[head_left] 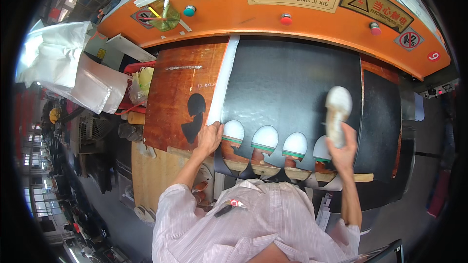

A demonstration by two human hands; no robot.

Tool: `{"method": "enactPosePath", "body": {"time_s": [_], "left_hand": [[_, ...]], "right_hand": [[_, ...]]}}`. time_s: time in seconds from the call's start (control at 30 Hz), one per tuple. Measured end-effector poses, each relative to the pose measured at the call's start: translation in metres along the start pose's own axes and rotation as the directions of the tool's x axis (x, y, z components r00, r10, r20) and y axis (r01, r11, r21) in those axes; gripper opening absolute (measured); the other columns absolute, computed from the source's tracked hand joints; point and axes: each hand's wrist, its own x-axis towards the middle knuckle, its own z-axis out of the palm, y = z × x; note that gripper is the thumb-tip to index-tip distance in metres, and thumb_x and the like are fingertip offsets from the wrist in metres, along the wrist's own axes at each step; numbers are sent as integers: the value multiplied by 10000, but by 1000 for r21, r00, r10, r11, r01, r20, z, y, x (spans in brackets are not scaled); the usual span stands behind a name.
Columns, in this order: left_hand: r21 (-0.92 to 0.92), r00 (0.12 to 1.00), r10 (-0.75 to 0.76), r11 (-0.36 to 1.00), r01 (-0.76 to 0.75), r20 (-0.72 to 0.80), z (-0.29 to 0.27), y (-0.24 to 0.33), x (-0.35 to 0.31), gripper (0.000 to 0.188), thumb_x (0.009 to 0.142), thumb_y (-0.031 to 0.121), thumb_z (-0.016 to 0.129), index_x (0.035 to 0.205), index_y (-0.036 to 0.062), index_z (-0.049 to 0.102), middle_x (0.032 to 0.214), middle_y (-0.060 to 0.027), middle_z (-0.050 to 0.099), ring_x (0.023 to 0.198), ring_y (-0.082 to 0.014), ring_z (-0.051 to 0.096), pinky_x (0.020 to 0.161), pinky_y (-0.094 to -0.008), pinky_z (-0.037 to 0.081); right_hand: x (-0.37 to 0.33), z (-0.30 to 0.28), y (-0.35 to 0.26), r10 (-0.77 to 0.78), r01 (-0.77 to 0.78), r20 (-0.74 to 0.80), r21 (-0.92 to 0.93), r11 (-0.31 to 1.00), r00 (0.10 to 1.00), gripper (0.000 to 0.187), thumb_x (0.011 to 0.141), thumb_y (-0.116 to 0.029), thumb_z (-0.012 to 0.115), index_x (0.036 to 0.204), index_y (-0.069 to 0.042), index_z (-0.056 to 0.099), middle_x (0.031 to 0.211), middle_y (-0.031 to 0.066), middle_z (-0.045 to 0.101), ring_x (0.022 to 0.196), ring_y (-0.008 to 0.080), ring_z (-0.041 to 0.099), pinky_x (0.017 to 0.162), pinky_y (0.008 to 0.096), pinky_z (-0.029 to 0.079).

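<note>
A black sheet (292, 83) covers the middle of the work surface, with a row of sole-shaped cut-outs along its near edge. White, green and brown layers show through these holes, such as the second cut-out (264, 137). My left hand (209, 138) is closed at the sheet's near left edge, fingertips on it. In my right hand (344, 148) is a whitish sole-shaped cutting die (338, 104), raised over the rightmost cut-out and slightly blurred. Two black cut pieces (196, 117) lie on the brown board (170, 83) to the left.
An orange machine beam (214, 9) spans the far side, carrying a green button (189, 10) and red ones (286, 19). A cup of pens (165, 18) is attached there. Clear plastic sheeting (92, 83) hangs at left, beside a red basket (131, 69). Another black sheet (380, 112) lies at right.
</note>
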Motion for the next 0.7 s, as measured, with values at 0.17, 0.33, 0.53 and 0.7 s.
{"method": "enactPosePath", "body": {"time_s": [0.17,0.33,0.53,0.7], "left_hand": [[-47,999,53,998,-53,-2,-5,-1,-1,334,1047,253,592,846,-11,623,673,-274,614,703,-496,651,636,-541,502],[-80,999,36,996,-35,16,-9,1,-4,313,1037,246,604,843,2,630,651,-255,618,661,-471,651,619,-539,503],[-134,999,-18,991,21,26,-8,4,1,296,1031,242,617,850,8,630,655,-232,629,643,-438,656,596,-515,493],[-307,988,-147,943,126,-47,0,1,-20,240,1023,226,637,908,19,680,699,-213,666,650,-411,678,611,-501,506]], "right_hand": [[34,149,-71,-276,256,198,123,959,941,645,658,-196,888,1222,25,666,1230,194,659,1153,357,592,994,477,472],[40,239,-105,-328,301,233,146,943,915,602,699,-175,871,1236,6,668,1264,176,643,1180,346,573,1004,474,430],[42,265,-128,-291,296,230,11,955,929,606,716,-164,869,1257,12,661,1259,163,635,1197,346,556,1031,469,405],[56,254,-126,-262,244,308,95,965,915,515,802,-181,835,1240,27,661,1301,170,619,1208,367,554,1060,490,412]]}}
